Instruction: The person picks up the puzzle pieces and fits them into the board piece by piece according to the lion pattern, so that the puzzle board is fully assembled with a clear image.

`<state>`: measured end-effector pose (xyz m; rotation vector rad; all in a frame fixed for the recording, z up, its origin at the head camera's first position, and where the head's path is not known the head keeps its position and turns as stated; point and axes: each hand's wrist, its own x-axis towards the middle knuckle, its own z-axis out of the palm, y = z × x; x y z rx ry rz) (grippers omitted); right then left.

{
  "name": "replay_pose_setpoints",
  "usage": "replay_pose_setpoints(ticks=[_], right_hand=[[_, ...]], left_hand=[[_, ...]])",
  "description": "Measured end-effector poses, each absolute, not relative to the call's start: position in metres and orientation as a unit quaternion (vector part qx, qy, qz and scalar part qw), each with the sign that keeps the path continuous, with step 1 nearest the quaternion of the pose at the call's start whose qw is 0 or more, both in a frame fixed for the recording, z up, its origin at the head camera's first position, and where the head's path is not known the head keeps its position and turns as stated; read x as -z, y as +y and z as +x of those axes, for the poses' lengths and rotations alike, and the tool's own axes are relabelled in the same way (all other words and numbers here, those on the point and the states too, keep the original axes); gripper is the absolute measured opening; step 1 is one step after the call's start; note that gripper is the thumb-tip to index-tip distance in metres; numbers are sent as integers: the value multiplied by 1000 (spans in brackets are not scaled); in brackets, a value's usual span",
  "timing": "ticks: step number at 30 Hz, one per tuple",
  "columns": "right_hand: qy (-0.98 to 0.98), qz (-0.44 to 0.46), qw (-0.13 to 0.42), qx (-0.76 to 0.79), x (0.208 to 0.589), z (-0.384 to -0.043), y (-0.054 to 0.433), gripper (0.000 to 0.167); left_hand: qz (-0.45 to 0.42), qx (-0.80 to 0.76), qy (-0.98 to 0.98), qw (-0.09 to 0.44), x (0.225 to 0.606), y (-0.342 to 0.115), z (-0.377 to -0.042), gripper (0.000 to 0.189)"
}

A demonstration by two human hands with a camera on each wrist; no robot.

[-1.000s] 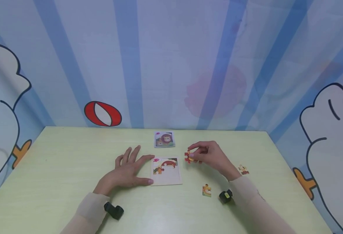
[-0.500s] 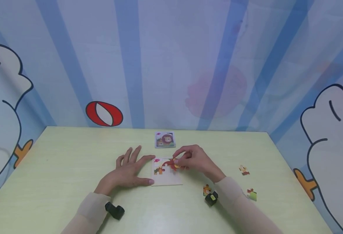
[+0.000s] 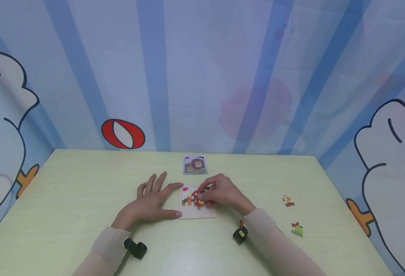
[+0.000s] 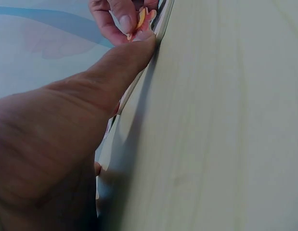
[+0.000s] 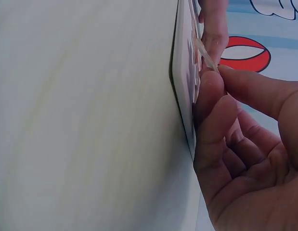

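A square white puzzle board (image 3: 197, 213) lies flat on the table, with some picture pieces set along its top and left. My left hand (image 3: 150, 202) rests at its left side, fingers spread, the index fingertip at the upper corner and the thumb at the lower one. Over the board, my right hand (image 3: 221, 190) pinches a red and yellow puzzle piece (image 3: 196, 199) between thumb and fingers. Seen from the right wrist, that piece (image 5: 208, 57) tilts up from the board's surface. The right fingers cover the board's upper right part.
Behind the board lies a small lion picture card (image 3: 194, 165). Two loose puzzle pieces, one yellowish (image 3: 287, 200) and one green and red (image 3: 297, 229), lie to the right. Another loose piece (image 3: 242, 222) is mostly hidden by the right wrist camera (image 3: 240, 234).
My right hand has carried the puzzle piece leftward from beside the board to over its middle. The left hand has stayed at the board's left edge.
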<state>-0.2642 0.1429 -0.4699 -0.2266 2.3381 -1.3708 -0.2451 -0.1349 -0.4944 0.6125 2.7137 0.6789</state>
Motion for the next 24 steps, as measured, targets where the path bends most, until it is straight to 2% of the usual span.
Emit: replay_pose_setpoints(ticks=[14, 24], right_hand=[[875, -80, 180, 442, 470, -265, 126, 5], [908, -110, 145, 378, 469, -267, 123, 10]], left_hand=[[216, -233, 939, 132, 496, -136, -246, 94], [218, -236, 939, 124, 503, -136, -248, 96]])
